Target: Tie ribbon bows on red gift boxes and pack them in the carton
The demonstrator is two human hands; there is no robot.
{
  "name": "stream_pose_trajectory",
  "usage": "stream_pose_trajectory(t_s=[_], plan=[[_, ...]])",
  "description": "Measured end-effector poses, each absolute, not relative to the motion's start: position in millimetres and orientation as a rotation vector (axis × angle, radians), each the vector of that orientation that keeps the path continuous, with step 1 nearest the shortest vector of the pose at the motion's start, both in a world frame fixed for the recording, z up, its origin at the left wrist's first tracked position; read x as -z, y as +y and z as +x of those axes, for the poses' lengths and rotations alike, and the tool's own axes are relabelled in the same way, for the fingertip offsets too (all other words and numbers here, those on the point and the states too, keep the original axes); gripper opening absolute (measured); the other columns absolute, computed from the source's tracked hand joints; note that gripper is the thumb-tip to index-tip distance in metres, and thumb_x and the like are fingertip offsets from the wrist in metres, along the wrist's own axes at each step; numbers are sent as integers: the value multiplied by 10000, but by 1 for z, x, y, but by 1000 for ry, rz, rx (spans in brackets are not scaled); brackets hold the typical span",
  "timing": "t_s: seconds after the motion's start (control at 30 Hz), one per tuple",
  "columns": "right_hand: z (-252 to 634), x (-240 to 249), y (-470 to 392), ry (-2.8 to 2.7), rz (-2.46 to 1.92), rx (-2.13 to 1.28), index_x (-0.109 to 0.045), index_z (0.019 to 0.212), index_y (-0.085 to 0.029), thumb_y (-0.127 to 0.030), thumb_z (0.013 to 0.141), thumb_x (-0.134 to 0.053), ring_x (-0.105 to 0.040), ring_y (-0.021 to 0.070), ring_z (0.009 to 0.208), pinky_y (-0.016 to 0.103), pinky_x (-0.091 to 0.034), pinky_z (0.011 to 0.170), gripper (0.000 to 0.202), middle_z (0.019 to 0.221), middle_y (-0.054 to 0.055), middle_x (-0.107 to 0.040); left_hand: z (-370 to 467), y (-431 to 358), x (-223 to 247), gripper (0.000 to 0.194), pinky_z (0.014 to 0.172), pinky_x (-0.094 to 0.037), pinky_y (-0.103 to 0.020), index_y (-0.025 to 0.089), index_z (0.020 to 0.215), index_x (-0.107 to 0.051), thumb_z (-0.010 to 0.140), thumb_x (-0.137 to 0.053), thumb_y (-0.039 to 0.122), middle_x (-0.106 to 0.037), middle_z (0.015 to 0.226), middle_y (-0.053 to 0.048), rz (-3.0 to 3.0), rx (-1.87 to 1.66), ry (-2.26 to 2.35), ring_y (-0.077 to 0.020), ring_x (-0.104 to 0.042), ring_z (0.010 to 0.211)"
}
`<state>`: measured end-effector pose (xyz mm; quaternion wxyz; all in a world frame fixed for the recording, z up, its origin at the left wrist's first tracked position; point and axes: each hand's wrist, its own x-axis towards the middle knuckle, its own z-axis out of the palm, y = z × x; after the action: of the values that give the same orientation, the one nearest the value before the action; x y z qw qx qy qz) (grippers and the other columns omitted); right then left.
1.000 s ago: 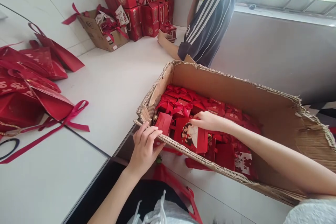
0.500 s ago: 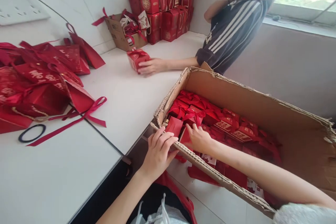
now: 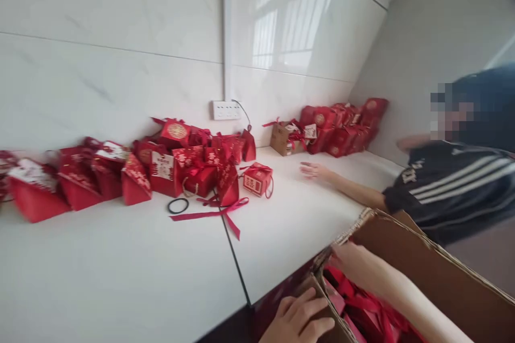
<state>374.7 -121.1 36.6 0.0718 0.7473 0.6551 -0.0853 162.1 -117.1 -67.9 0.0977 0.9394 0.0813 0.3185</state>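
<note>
My left hand (image 3: pixel 300 319) curls its fingers over the near edge of a cardboard box (image 3: pixel 438 270) at the lower right. Inside the box lie several red gift boxes (image 3: pixel 362 319) tied with red ribbons. My right hand (image 3: pixel 352 260) reaches across the box to its left corner, above the red ribbons. Its fingers are blurred and partly hidden, so whether they hold anything does not show. On the white table, a small red gift box (image 3: pixel 257 179) with a ribbon and a pale printed label stands apart from the box.
Red gift bags (image 3: pixel 137 179) line the wall. A black ring (image 3: pixel 177 205) and a loose red ribbon (image 3: pixel 213 214) lie in front. Farther right are a small carton (image 3: pixel 281 139) and stacked red boxes (image 3: pixel 341 128). A co-worker's hand (image 3: pixel 316 170) is over the table.
The view has swung left and up. The co-worker's hand has let go of the small red gift box, which now stands by the bags. My right hand has moved to the box's corner.
</note>
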Motion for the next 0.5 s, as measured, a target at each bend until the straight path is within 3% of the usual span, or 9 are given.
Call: stream_pose_trajectory(t_s=[0.17,0.3,0.4,0.5], plan=[[314,-78,-1,2244,2156,297,-597,647,-153,-291,806,-579,-651,247,748,285,-432,633,212,708,104,-660,131,-101,83,245,923,-484,-298,237,1107,-553,878,-500,305,-582,1221,-92,2654,-948,506,-220,-482,1223],[247,-63,70,2438,2309,246,-540,1034,-118,-445,882,-437,-625,228,904,270,-438,679,375,962,135,-652,100,-93,74,227,930,-491,-298,223,1035,-594,811,-565,216,-604,1146,-90,2561,-967,552,-219,-527,1167],[219,-52,99,2452,2519,224,-496,1073,-81,-376,894,-398,-613,245,929,287,-439,693,359,1028,183,-621,74,-94,52,268,908,-504,-278,215,989,-609,736,-571,138,-592,1138,-88,2474,-1008,661,-209,-553,1125],[211,-58,103,2444,2697,253,-519,979,-88,-294,886,-346,-623,252,814,304,-437,641,284,918,186,-637,42,-94,24,302,884,-515,-248,222,998,-593,733,-528,90,-565,1176,-84,2355,-1062,810,-184,-559,1113]])
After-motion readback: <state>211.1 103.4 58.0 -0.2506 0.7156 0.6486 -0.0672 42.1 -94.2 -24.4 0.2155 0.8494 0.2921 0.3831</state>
